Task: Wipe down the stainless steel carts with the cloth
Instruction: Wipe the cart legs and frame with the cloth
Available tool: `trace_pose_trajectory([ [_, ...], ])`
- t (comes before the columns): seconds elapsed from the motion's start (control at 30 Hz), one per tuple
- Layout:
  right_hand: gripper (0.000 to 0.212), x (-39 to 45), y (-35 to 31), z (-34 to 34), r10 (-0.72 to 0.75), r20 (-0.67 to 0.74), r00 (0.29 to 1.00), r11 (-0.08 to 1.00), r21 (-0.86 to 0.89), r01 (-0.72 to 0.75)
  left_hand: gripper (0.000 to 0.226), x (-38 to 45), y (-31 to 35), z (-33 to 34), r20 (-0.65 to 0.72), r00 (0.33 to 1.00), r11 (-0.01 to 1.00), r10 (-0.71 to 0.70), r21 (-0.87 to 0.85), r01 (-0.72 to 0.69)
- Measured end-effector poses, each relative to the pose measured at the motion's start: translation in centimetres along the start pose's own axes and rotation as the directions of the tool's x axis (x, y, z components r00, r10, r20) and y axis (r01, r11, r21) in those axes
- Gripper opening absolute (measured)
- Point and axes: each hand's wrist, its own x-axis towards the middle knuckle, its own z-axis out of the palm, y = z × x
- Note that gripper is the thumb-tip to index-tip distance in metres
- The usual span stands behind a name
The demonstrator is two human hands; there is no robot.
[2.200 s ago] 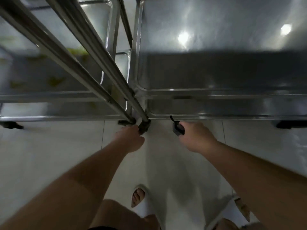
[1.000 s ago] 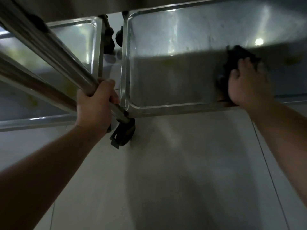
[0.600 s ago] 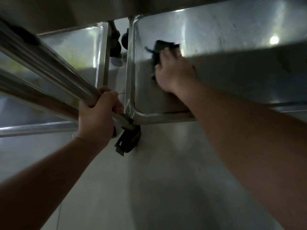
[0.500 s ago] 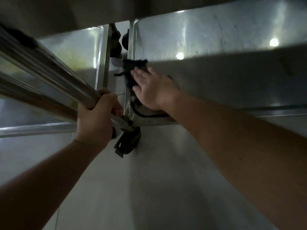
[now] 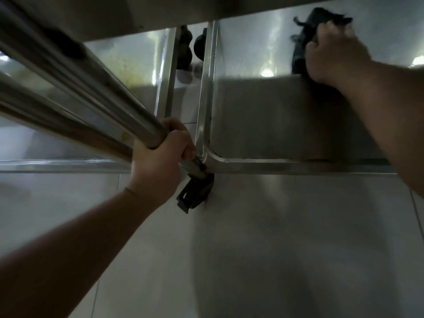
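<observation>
Pale grey tiled floor point(image 5: 286, 249) fills the lower half of the frame, glossy, with thin grout lines. Above it, across the right and centre, lies the bottom shelf of a stainless steel cart point(image 5: 263, 125), a shallow tray with a raised, rounded rim; its near half is in shadow and its far half reflects spots of light. At left centre sits the shelf of a second stainless steel cart point(image 5: 142, 65), just beside the first with a narrow gap of floor between their rims, and yellowish smears show on its surface. Two round steel tubes point(image 5: 87, 92) run diagonally from the upper left of the frame down to the near left corner of the right-hand cart. The left hand point(image 5: 160, 164) is wrapped around the upper tube close to its lower end, fingers curled over the top. The right hand point(image 5: 332, 53), in the upper right of the frame, presses down on a dark crumpled cloth point(image 5: 305, 33) lying on the far part of the right-hand shelf, with its fingers bent over the cloth; whether they grip it or only press it I cannot tell for certain. A black caster wheel point(image 5: 195, 196) sits under the shelf corner just below the left hand. Two more dark casters point(image 5: 185, 51) show in the gap between the carts near the top centre.
</observation>
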Motion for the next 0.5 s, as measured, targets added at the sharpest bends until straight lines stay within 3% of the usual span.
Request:
trace_pose_trajectory([
  [0.13, 0.069, -2.3, -8.2, 3.2, -0.329, 0.143, 0.933, 0.943, 0.009, 0.332, 0.016, 0.1, 0.0, -0.1, 0.015, 1.0, 1.0, -0.008, -0.019, 0.008],
  [0.23, 0.068, -6.8, -12.6, 5.6, -0.474, 0.227, 0.851, 0.876, 0.028, 0.481, 0.017, 0.2, -0.2, -0.2, 0.022, 1.0, 1.0, -0.015, 0.002, 0.015],
  [0.33, 0.067, -12.4, -12.0, 6.2, -0.549, 0.213, 0.808, 0.833, 0.058, 0.55, 0.016, 0.4, -0.4, -0.3, 0.017, 1.0, 1.0, -0.017, 0.021, 0.017],
  [0.5, 0.059, -18.5, -5.9, 4.2, -0.735, 0.204, 0.647, 0.669, 0.061, 0.741, 0.021, 0.4, -0.5, -0.6, 0.033, 0.999, 0.998, 0.007, 0.058, -0.009],
])
